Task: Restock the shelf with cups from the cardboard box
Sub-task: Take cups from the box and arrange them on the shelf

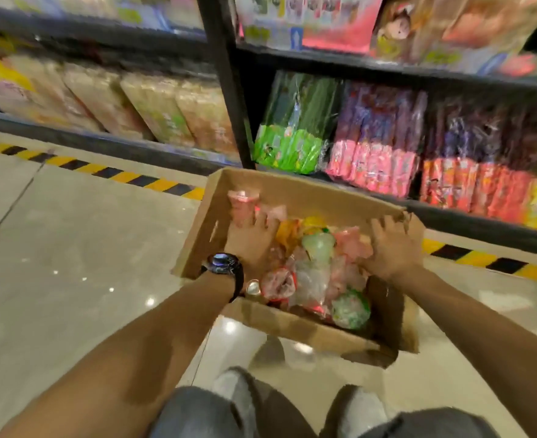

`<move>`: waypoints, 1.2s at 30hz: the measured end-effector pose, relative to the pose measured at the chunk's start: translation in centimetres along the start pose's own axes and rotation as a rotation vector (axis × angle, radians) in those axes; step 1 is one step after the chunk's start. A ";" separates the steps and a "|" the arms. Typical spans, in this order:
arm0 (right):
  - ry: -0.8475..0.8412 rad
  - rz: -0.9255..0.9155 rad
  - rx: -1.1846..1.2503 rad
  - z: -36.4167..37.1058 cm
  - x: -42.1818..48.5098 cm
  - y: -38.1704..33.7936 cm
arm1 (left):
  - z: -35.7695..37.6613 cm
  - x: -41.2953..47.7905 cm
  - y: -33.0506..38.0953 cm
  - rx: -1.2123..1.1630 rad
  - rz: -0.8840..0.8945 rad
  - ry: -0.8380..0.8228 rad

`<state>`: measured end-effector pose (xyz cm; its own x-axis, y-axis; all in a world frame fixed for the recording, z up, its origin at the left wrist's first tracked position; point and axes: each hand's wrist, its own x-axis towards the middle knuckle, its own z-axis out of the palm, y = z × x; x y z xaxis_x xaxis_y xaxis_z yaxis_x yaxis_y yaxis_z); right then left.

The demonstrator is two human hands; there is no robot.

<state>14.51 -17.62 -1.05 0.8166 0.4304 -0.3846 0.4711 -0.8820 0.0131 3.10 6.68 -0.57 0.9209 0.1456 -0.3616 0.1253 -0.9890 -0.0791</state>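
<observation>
1. At the bottom edge of the frame, grey-clad knees (197, 412) and grey shoes (360, 406) are being held above a glossy tiled floor (71, 248).
2. Just above centre-bottom, a dark watch (224, 263) is being worn on the left wrist.
3. The left hand (251, 237) is being reached into the cardboard box (308, 191), its fingers stretched out and slightly spread, touching a pink cup (243, 205); nothing is being gripped.
4. The right hand (390, 246) is being pressed flat, fingers spread, against the box's right wall.
5. In the centre of the frame, the box is being rested on the floor, filled with plastic-wrapped cups (317, 248) in pink, green and yellow.
6. Beyond it, yellow-black tape (118, 175) is being run along the floor before a black shelf (226, 90), where blurred packaged goods (371, 147) are being displayed across the upper frame.
</observation>
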 end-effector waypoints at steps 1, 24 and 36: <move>0.014 -0.008 0.004 2.0 1.0 0.5 | 1.5 1.2 0.5 0.008 0.030 -0.002; 0.104 -0.064 -0.005 9.1 6.7 1.0 | 10.9 12.8 8.5 -0.004 0.261 0.072; 0.010 -0.004 0.166 10.0 7.0 1.1 | 11.3 12.4 7.8 -0.525 0.214 0.111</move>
<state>17.40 -17.48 -13.01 0.8184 0.4355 -0.3750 0.4138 -0.8993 -0.1414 11.38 1.06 -16.19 0.9755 -0.0354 -0.2171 0.0720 -0.8813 0.4671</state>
